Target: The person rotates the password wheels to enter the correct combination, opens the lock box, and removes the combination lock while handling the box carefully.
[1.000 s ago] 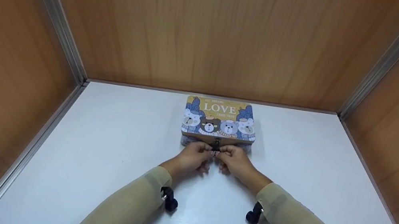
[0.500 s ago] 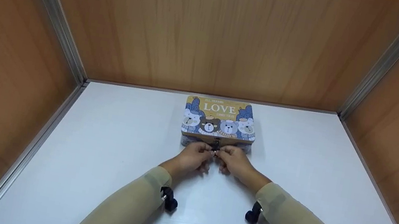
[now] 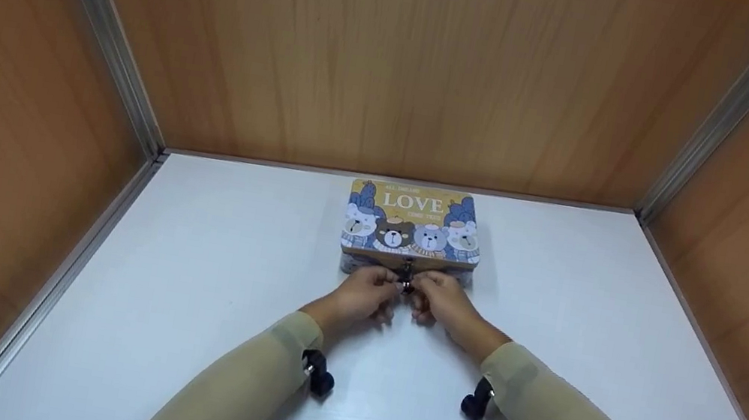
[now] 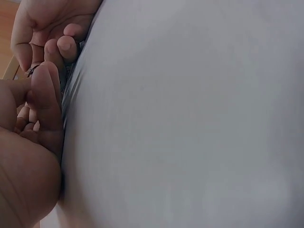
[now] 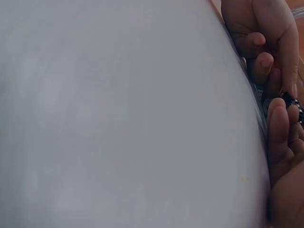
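A tin box with bears and the word LOVE on its shut lid stands at the back of the white table. At the front clasp hangs a small dark combination padlock; pale marks on it show in the right wrist view. My left hand pinches the padlock from the left with thumb and fingertips. From the right, my right hand holds its other side between thumb and bent finger. The fingers hide part of the padlock, and its shackle is too small to make out.
Wood-grained panels with metal corner strips enclose the white table at the back and both sides. The box stands close to the back panel. A black wrist camera sticks out from each sleeve.
My right fingertips have shifted slightly up and to the right, so more of the padlock shows between the hands. The box and my left hand have stayed in place.
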